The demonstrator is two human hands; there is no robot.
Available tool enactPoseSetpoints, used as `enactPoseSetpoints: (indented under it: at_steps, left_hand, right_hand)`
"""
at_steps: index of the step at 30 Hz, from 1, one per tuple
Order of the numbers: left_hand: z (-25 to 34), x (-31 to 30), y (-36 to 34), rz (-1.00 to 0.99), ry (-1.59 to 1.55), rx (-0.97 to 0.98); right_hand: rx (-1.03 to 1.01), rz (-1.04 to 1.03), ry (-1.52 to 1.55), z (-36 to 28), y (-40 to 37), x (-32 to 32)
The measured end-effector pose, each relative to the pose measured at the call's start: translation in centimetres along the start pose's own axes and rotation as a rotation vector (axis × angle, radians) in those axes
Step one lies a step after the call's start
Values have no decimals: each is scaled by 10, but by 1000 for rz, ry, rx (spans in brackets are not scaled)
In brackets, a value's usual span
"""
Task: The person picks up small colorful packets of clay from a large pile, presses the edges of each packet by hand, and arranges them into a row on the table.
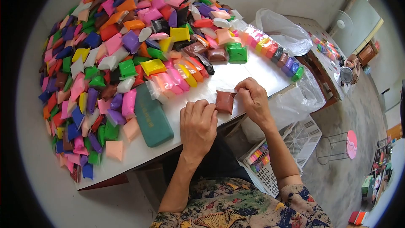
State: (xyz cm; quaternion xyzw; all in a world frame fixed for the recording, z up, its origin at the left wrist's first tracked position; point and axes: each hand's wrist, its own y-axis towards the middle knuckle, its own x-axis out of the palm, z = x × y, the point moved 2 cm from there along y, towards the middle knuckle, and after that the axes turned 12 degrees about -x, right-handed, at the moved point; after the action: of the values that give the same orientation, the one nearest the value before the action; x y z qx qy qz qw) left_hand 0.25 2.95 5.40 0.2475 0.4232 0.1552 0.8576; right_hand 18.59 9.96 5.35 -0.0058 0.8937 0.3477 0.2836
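Observation:
A brown packet of what looks like clay [224, 102] in clear wrap lies at the front edge of the white table, between my two hands. The curled fingers of my left hand [197, 124] hold its left edge. With thumb and fingers pinched, my right hand [254, 101] grips the upper right corner of the wrap. Left of my left hand lies a dark green case [152, 118] with faint lettering. Just beyond are packets in pink, yellow and orange [185, 74], lined up in a row. A green packet [237, 52] lies behind the brown one.
A large heap of coloured packets [114, 42] covers the table's left and back. A multicoloured packet strip [274, 52] runs along the right, near clear plastic bags [287, 31]. Below stands a white basket [270, 164] with packets; a pink-topped stool [351, 144] is farther right.

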Motion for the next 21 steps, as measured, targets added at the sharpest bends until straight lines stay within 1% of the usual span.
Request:
enactPoseSetpoints:
  at_steps: [2,5,8,11,14,17,20,21]
  left_hand:
    - [0,1,0,2,-2,-1]
    - [1,0,1,33,-27,-6]
    - [0,1,0,26,-18,6]
    - [1,2,0,29,-21,8]
    - [3,4,-1,33,-9,15]
    - [3,3,-2,37,-12,15]
    - [3,3,-2,38,-2,27]
    - [3,3,-2,36,1,31]
  right_hand:
    - [2,-4,-9,-4,1,1]
    - [38,-63,-19,-9,3,2]
    - [-57,-60,-81,-4,1,4]
    - [-200,-93,-184,-4,1,5]
    - [-215,-28,-240,0,-1,1]
    - [-114,129,-216,3,-14,-11]
    - [-124,59,-133,-21,-29,-18]
    - [-261,-18,-240,-25,-32,-18]
